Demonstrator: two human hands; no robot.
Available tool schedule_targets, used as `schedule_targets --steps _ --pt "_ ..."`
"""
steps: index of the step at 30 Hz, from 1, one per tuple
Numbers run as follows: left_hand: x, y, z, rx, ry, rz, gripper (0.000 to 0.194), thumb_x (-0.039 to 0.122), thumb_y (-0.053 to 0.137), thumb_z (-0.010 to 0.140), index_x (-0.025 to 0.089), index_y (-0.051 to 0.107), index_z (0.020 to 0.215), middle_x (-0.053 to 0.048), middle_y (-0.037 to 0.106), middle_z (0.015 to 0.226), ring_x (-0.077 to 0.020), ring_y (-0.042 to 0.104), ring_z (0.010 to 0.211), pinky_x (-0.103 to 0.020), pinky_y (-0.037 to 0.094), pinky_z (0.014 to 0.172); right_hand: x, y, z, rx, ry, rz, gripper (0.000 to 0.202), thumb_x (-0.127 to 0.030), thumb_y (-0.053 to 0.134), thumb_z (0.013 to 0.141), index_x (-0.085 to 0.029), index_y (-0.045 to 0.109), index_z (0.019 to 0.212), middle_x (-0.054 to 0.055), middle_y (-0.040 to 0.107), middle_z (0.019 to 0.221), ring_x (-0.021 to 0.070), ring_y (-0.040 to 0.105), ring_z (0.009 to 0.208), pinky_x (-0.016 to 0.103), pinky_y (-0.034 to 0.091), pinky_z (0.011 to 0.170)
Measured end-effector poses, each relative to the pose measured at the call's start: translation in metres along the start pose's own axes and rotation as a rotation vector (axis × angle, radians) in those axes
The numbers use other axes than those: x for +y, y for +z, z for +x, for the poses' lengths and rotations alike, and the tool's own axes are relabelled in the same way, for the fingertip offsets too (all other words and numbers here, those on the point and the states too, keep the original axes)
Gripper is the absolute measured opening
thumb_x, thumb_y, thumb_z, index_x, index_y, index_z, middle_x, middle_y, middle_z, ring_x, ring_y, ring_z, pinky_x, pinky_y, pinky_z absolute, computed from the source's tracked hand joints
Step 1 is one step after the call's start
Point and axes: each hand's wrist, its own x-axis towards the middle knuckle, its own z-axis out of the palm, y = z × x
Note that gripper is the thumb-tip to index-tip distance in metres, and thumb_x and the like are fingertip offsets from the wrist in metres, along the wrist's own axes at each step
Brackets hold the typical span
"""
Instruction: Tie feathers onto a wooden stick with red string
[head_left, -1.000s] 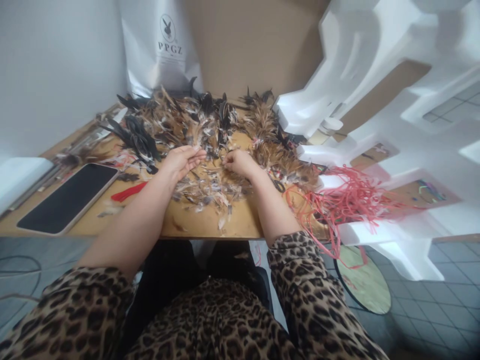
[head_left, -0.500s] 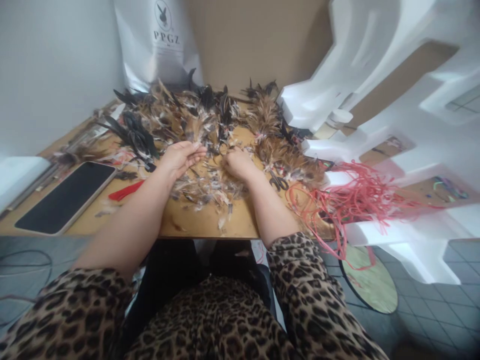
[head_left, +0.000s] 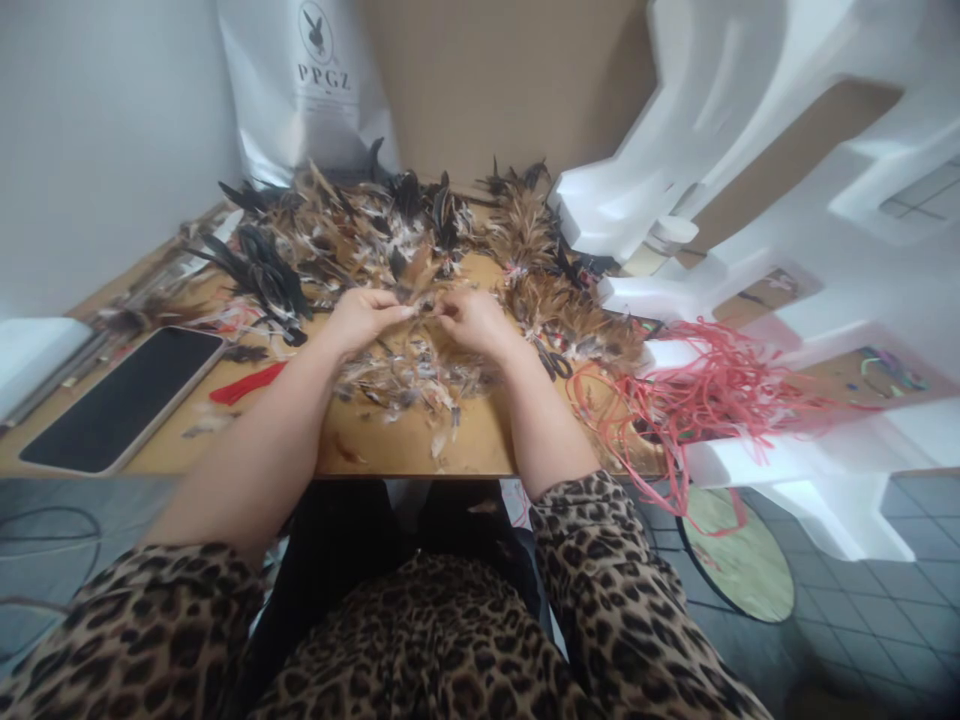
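Near the middle of the wooden table (head_left: 420, 445), my left hand (head_left: 367, 318) pinches the base of a small brown feather bunch (head_left: 420, 272). My right hand (head_left: 472, 320) is close beside it with thumb and fingers pressed together at the same base; what they grip is too small to make out. Loose feather scraps (head_left: 412, 378) lie under and in front of both hands. Behind them spreads a large pile of brown and black feathers (head_left: 322, 225). More brown feather bunches (head_left: 555, 310) lie to the right, with black scissors (head_left: 553, 360) next to them.
A phone (head_left: 124, 400) and a red strip (head_left: 247, 383) lie on the left. Tangled red ribbon (head_left: 712, 390) hangs over white foam (head_left: 817, 470) on the right. A white bag (head_left: 315, 110) stands at the back left, near black feathers (head_left: 262, 280).
My left hand has closed from loosely spread fingers into a pinch. My right hand has turned and come up beside it. A small feather bunch now stands up between them.
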Motion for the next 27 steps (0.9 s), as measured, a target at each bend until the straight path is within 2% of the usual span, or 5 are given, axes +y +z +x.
schedule_targets --steps 6,12,17,23,27 --pt "0.001 0.003 -0.002 -0.047 -0.083 -0.136 0.019 0.022 0.083 0.054 0.012 0.067 0.058 -0.003 0.065 0.057 -0.0147 0.061 0.060 -0.019 0.045 0.053 -0.001 0.009 0.005 0.165 0.052 0.243 0.019 -0.017 0.050 0.077 -0.014 0.068 0.083 0.006 0.068 0.086 0.0178 0.059 0.084 0.029 0.042 0.082" --pt "-0.002 0.003 0.003 -0.007 -0.204 -0.548 0.010 0.012 0.074 0.068 0.010 0.065 0.065 -0.009 0.071 0.074 -0.0149 0.068 0.076 -0.025 0.053 0.076 0.002 0.021 0.011 0.423 0.355 0.740 0.021 -0.024 0.063 0.072 -0.014 0.065 0.089 0.002 0.064 0.080 0.0116 0.057 0.071 0.026 0.045 0.073" --pt "0.003 -0.001 0.004 0.017 -0.263 -0.713 0.004 0.010 0.063 0.079 0.011 0.067 0.080 -0.007 0.071 0.082 -0.0126 0.068 0.080 -0.029 0.053 0.082 -0.013 0.026 0.011 0.213 0.541 1.177 0.021 -0.031 0.070 0.068 -0.014 0.062 0.078 -0.003 0.059 0.065 0.0059 0.049 0.053 0.020 0.040 0.054" --pt "-0.001 0.004 0.004 -0.010 -0.161 -0.622 0.004 0.013 0.071 0.072 0.010 0.068 0.073 -0.007 0.071 0.077 -0.0122 0.066 0.074 -0.024 0.052 0.077 -0.033 0.039 0.011 0.067 0.565 1.329 0.041 -0.047 0.080 0.055 -0.015 0.059 0.071 -0.006 0.054 0.057 0.0039 0.044 0.045 0.017 0.023 0.039" --pt "-0.001 0.008 0.002 -0.004 -0.095 -0.552 0.014 0.019 0.078 0.064 0.010 0.068 0.068 -0.007 0.070 0.073 -0.0126 0.065 0.074 -0.021 0.050 0.072 -0.037 0.041 0.012 0.001 0.586 1.430 0.046 -0.045 0.083 0.050 -0.016 0.050 0.063 -0.009 0.046 0.051 0.0022 0.036 0.041 0.016 0.020 0.037"
